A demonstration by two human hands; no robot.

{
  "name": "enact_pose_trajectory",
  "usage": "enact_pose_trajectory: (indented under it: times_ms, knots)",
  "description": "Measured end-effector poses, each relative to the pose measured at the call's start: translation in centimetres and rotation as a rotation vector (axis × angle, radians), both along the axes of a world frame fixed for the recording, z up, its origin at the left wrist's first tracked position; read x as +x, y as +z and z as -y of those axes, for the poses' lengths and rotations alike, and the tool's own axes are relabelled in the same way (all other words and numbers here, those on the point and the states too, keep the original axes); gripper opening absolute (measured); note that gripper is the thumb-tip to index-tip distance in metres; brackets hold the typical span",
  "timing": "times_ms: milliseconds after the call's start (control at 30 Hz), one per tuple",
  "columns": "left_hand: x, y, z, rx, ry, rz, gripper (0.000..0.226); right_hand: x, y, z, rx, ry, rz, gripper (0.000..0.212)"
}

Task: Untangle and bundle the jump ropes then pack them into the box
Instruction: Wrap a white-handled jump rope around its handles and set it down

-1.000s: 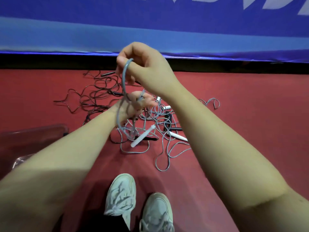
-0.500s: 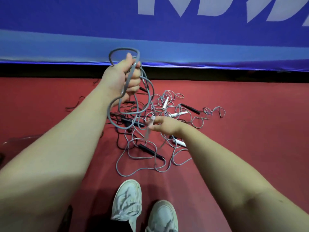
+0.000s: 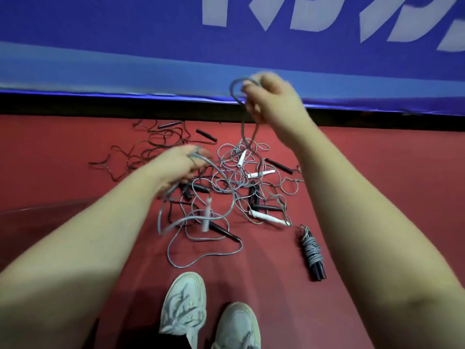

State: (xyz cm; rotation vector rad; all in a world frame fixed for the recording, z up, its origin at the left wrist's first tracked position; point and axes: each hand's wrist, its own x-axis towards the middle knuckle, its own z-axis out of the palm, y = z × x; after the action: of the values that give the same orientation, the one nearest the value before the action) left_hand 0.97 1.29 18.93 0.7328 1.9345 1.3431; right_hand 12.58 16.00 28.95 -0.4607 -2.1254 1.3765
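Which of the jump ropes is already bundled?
The black-handled rope lying apart, right of the pile: grey cord wound round its handles; the rest lie loose and tangled.

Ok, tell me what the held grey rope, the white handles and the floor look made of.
Grey rope: likely plastic-coated cord, smooth, lying in springy loops.
White handle: seemingly hard plastic, with a faint sheen, rigid and straight.
Floor: red matte sports surface, perhaps rubber or vinyl; the look leaves it open.

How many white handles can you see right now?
4. One white handle, blurred, below the left hand; a second and third amid the tangled ropes; a fourth at their near right edge. More may be hidden underneath.
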Motion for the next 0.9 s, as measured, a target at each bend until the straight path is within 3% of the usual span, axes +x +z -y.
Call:
enact_pose_trajectory:
  times_ms: [133,267,400,600,733,833,900]
  knots:
    - [1.5,-0.5,-1.1,0.096,-0.061,0.053,0.039,-0.4,3.9,2.9,-0.087,0.240,-0.150,0.015]
    - [2.0,0.3,-1.4,0.239,-0.193,0.180,0.051,-0.9,3.7,3.7,-0.100,0.290,-0.183,0.015]
    - [2.8,0.2,-1.6,0.227,-0.297,0.236,0.052,-1.4,3.8,4.0,-0.183,0.325,-0.258,0.020]
    - [5.3,0.2,-3.7,0.212,-0.290,0.105,0.008,-1.9,4.3,3.5,-0.220,0.375,-0.317,0.017]
    - [5.3,0.5,-4.3,0.235,-0.256,0.105,0.017,-0.7,3.6,0.6,-0.254,0.251,-0.304,0.024]
    - [4.8,1.7,-4.8,0.359,-0.140,0.206,0.021,1.1,0.5,-2.9,-0.261,-0.043,-0.308,0.043]
    - [4.2,2.9,-5.1,0.444,-0.062,0.295,0.022,2.5,-4.6,-5.1,-0.196,-0.235,-0.067,0.048]
